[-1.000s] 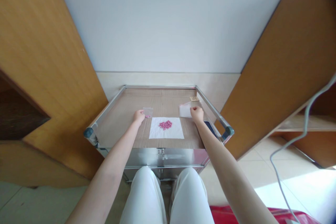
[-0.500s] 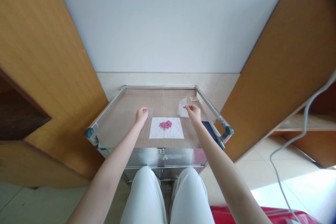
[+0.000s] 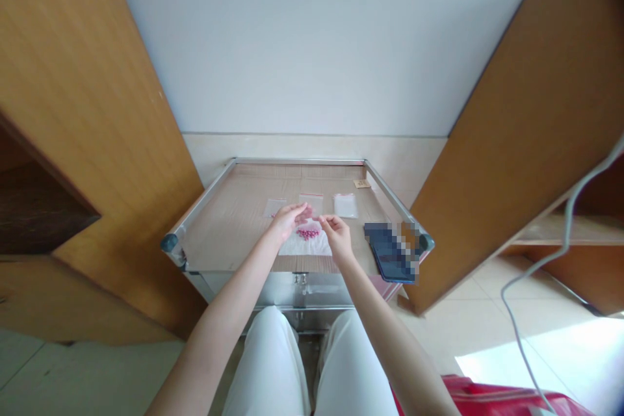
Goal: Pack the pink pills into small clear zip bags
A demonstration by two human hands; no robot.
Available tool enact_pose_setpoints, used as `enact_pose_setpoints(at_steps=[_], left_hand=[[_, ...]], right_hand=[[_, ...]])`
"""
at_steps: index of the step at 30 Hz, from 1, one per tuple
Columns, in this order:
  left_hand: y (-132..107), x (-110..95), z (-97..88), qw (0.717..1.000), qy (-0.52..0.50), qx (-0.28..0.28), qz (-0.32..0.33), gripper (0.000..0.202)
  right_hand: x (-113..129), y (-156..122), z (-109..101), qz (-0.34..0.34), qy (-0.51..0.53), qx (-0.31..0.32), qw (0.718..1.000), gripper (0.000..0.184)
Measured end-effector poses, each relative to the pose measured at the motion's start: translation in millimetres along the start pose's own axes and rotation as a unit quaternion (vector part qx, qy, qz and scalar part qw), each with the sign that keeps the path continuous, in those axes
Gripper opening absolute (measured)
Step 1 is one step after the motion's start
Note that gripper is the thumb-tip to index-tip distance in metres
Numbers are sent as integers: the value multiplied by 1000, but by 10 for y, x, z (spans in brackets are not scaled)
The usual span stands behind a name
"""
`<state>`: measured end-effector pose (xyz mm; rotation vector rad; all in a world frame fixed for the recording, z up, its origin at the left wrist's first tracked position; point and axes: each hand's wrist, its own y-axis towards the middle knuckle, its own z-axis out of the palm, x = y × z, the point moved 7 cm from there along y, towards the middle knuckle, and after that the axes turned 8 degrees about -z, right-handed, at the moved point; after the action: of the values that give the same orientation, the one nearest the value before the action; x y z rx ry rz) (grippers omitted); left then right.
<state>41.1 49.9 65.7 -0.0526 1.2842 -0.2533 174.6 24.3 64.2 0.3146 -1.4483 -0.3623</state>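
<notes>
The left hand [image 3: 286, 222] is hovering at the near edge of the pink tablets [image 3: 308, 233], its fingers loosely extended, and the right hand [image 3: 336, 237] is pinching narrowly just beside them — whether a tablet sits in that pinch is too small to tell. The tablets are lying between the hands on a white sheet [image 3: 305, 247]. Beyond the fingertips, three clear plastic bags [image 3: 311, 203] are lying on the steel-framed cart [image 3: 297, 160]; right of the right hand, a blurred phone [image 3: 390, 252] is resting there too.
</notes>
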Motion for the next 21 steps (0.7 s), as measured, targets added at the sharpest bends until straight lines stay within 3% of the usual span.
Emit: enact_pose_setpoints(at_steps=[3, 10, 21], left_hand=[[-11, 21, -90, 1000, 8, -23, 12, 25], [-141, 16, -136, 994, 108, 8, 19, 25], [-224, -23, -114, 969, 234, 64, 48, 24]], right_hand=[[-9, -55, 41, 27, 5, 30, 999, 26], [117, 111, -37, 37, -1, 43, 998, 29], [170, 226, 159, 124, 13, 246, 961, 21]])
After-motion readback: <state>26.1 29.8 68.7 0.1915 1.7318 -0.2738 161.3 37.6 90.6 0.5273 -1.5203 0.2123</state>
